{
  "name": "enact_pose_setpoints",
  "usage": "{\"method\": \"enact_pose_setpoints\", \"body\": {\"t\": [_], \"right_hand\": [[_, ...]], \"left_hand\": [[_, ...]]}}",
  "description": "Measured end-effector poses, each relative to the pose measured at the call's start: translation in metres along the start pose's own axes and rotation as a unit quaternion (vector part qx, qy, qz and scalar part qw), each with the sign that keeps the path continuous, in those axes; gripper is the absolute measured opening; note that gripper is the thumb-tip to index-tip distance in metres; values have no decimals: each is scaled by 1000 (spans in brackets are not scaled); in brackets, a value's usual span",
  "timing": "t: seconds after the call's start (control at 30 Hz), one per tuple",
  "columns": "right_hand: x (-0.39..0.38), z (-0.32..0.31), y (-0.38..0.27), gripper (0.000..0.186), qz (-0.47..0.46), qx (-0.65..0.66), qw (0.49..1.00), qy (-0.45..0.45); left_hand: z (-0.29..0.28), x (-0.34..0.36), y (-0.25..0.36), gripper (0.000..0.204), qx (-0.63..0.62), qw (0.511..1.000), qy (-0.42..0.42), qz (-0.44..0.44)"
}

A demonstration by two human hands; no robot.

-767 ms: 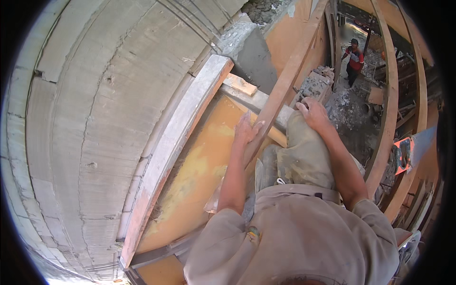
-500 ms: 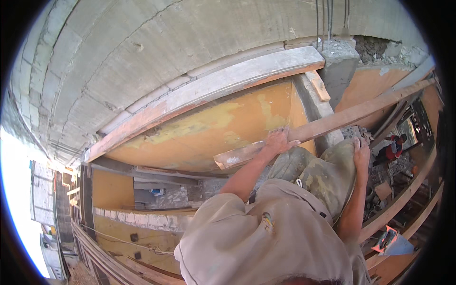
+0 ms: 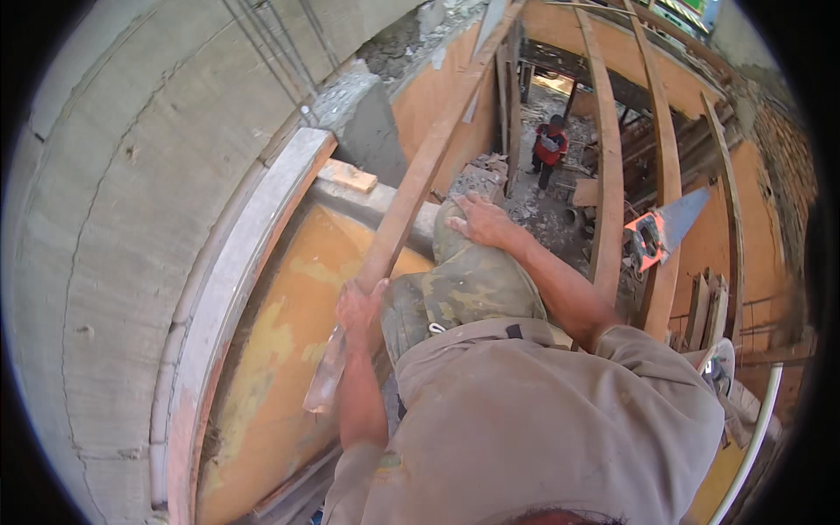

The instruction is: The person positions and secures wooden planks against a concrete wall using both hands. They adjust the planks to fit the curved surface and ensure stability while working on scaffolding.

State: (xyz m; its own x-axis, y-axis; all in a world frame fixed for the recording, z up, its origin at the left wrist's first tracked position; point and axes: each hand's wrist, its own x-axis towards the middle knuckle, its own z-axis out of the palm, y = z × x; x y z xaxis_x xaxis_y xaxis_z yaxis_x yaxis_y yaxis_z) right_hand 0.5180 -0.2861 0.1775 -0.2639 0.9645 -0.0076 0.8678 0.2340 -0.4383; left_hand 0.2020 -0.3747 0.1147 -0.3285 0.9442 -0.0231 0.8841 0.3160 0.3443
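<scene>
- View's swung back since half a second ago; the long wooden plank point(image 3: 420, 175) now points up-right.
- Left hand point(image 3: 359, 306) is wrapped tight round the plank near its lower end; right hand point(image 3: 479, 220) lies flat and open on the knee point(image 3: 468, 276).
- One-handed grip so low could let the plank tip, I reckon, onto the person in red point(image 3: 549, 144) below.

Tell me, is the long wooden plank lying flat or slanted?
Slanted. The long wooden plank runs diagonally from the left hand, which grips it, up past the concrete wall.

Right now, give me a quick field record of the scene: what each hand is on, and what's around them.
Left hand: gripped around a long wooden plank, near its lower end.
Right hand: resting flat on the person's raised knee, holding nothing.
Plank: slants up and away past the concrete ledge.
Nearby: handsaw with orange handle lying across the wooden rails at right.
Below: another person in red standing on the rubble floor.
</scene>
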Motion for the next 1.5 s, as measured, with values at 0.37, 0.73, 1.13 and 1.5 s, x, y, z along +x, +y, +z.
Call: {"method": "enact_pose_setpoints", "body": {"t": [0.37,0.73,1.13,1.5], "right_hand": [[-88,-53,29,61,34,25,994,100],[-230,-124,176,54,433,-238,844,209],[-232,-100,232,58,392,-293,869,66],[-247,-57,178,71,389,-269,869,143]], "left_hand": [[-3,-11,16,73,-30,998,-27,52],[-8,-9,19,70,3,997,4,75],[5,0,-2,73,4,998,21,62],[3,2,6,80,11,999,-12,37]]}}
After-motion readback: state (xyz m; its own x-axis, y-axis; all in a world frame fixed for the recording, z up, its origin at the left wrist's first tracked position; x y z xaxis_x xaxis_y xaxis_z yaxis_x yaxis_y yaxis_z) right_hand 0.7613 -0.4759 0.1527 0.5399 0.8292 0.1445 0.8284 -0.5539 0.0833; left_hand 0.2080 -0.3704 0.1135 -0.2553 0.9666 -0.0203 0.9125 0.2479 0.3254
